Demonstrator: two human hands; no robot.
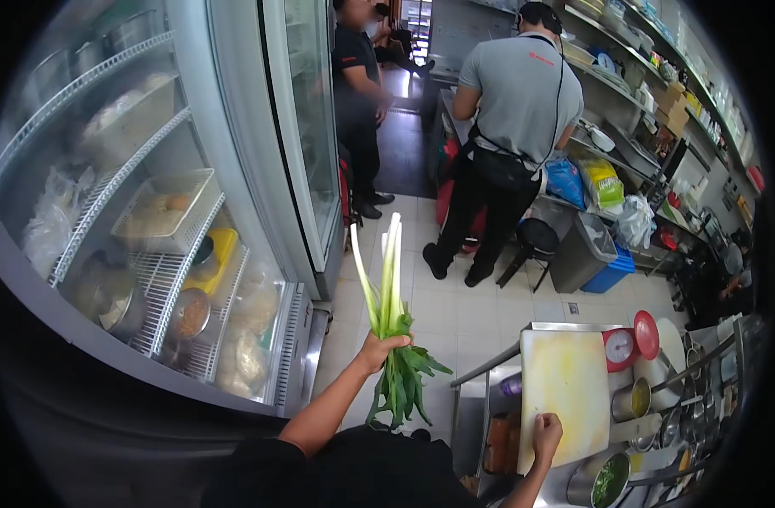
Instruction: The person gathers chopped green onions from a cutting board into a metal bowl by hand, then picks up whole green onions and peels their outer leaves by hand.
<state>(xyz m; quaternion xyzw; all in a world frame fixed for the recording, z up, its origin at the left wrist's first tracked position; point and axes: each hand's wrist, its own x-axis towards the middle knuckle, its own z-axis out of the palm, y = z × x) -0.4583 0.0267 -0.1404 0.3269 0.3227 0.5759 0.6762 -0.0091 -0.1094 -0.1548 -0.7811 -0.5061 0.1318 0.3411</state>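
A bunch of green onions stands upright in my left hand, white stalks up and green leaves hanging below the fist. My left fingers wrap round it. At the lower right, my right hand is closed over the near part of a white cutting board; whatever its fingers hold, if anything, is too small to make out. Whether that hand touches the board I cannot tell. Near it is a metal pot with chopped greens inside.
An open fridge with food containers fills the left. Red scales and a steel pot stand right of the board. A person in grey stands ahead, another in black beyond. Bins and a stool stand on the floor.
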